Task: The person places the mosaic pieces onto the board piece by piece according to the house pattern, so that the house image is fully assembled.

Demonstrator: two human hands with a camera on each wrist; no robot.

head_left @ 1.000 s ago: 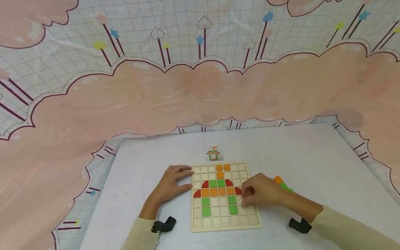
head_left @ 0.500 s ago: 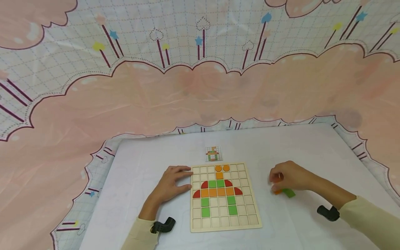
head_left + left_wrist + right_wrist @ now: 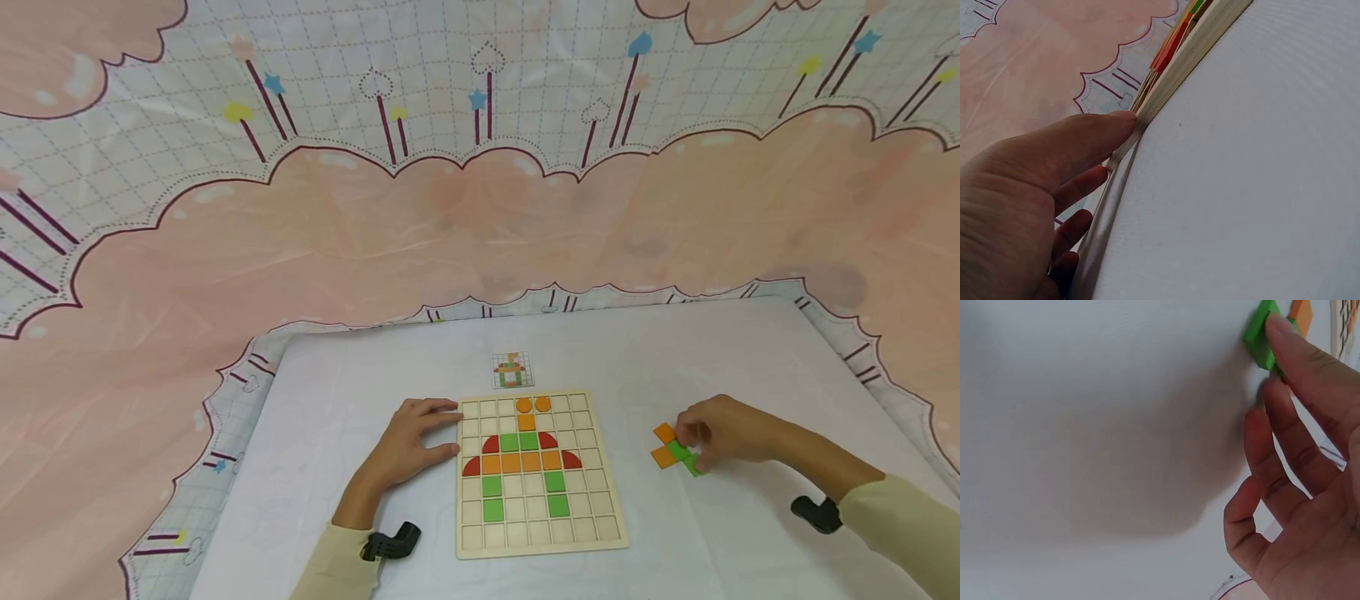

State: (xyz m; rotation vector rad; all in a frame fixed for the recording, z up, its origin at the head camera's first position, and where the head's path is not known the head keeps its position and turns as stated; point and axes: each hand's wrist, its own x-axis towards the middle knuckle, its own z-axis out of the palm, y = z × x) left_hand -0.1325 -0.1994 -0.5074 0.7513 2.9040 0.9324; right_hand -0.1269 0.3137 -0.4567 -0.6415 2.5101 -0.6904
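My left hand [image 3: 408, 437] rests at the left edge of a wooden grid board [image 3: 543, 552], its thumb and fingertips touching the rim. Green squares, orange squares, orange circles and red quarter-round tiles sit in the board's cells. To the right of the board, my right hand [image 3: 727, 429] pinches a green square tile [image 3: 1263, 334] at the small pile. The thumb lies on that tile in the right wrist view; part of the grip is hidden. Beside it on the table are two orange square tiles [image 3: 663, 457] and another green square tile [image 3: 678, 451].
A small picture card [image 3: 512, 369] with a gridded coloured pattern lies behind the board. A white cloth [image 3: 360, 367] covers the table, and a patterned pink curtain [image 3: 480, 225] hangs behind it. Black wrist cameras [image 3: 393, 540] are worn on both wrists.
My right hand has left the red tile on the board's right side and moved right to the loose tiles, shifting from the orange ones to the green. My left hand stays at the board.
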